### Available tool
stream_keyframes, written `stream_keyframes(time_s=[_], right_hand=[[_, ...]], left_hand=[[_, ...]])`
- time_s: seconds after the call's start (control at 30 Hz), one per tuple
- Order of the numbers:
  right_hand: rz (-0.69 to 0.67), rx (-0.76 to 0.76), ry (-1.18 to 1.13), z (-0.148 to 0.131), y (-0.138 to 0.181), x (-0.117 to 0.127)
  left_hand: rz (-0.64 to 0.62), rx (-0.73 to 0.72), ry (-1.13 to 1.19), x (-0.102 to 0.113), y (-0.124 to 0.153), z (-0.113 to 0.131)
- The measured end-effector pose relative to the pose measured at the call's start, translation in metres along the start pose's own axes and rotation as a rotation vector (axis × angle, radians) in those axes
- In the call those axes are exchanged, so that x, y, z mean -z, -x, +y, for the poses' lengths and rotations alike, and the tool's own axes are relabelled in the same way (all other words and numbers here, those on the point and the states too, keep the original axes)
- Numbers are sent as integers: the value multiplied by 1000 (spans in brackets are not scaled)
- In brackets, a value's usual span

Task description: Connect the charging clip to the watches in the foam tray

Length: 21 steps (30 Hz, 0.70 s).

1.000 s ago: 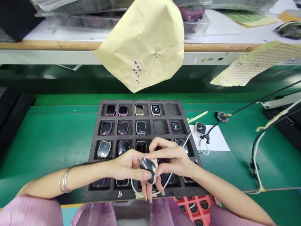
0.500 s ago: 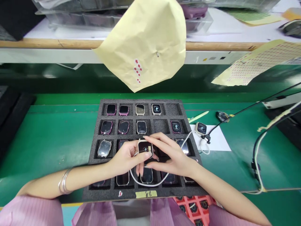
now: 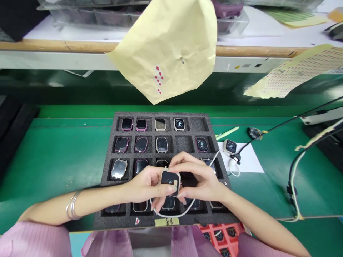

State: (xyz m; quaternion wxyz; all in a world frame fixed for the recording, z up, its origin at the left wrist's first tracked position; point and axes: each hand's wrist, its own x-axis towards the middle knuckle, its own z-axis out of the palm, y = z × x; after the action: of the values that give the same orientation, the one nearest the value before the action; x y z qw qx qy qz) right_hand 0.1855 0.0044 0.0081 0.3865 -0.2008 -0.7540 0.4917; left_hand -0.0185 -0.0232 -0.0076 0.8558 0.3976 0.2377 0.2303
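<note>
A pale-framed smartwatch case (image 3: 169,178) without a strap is held above the dark foam tray (image 3: 118,222). Its screen is lit and carries a small pale sticker at the lower right. My left hand (image 3: 147,184) is closed on it, thumb across the lower screen and fingers beneath. My right hand (image 3: 205,177) pinches the same watch, fingertips at its top edge and thumb by its lower right. A white cable (image 3: 174,216) loops below both hands; its end near the watch is hidden. Several purple and pale watch cases lie in the tray's compartments.
Another pale watch (image 3: 229,146) rests on white paper (image 3: 250,159) at the right, beside a black cable plug (image 3: 235,158). Behind it lie a light green pen (image 3: 227,133) and a dark round object (image 3: 254,133). Yellow paper (image 3: 171,53) hangs from the shelf edge (image 3: 80,48).
Both hands have moved slightly down and right with the watch, which is now more tilted. My right fingers have shifted along its top edge, and more of the tray's third row shows.
</note>
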Motion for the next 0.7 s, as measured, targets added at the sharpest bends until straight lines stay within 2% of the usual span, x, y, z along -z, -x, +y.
stream_keyframes(time_s=[0.23,0.47,0.57,0.7], right_hand=[[-6,-12,-8,1,0,1],[18,5,-124,1,-1,-1],[43,20,-118,2,-2,-3],[34,19,-90,2,-3,-1]], left_hand=[[56,-10,-44,-1,1,-1],[-175,32,105,3,1,2],[-196,13,146,5,0,0],[-154,2,114,3,-1,1]])
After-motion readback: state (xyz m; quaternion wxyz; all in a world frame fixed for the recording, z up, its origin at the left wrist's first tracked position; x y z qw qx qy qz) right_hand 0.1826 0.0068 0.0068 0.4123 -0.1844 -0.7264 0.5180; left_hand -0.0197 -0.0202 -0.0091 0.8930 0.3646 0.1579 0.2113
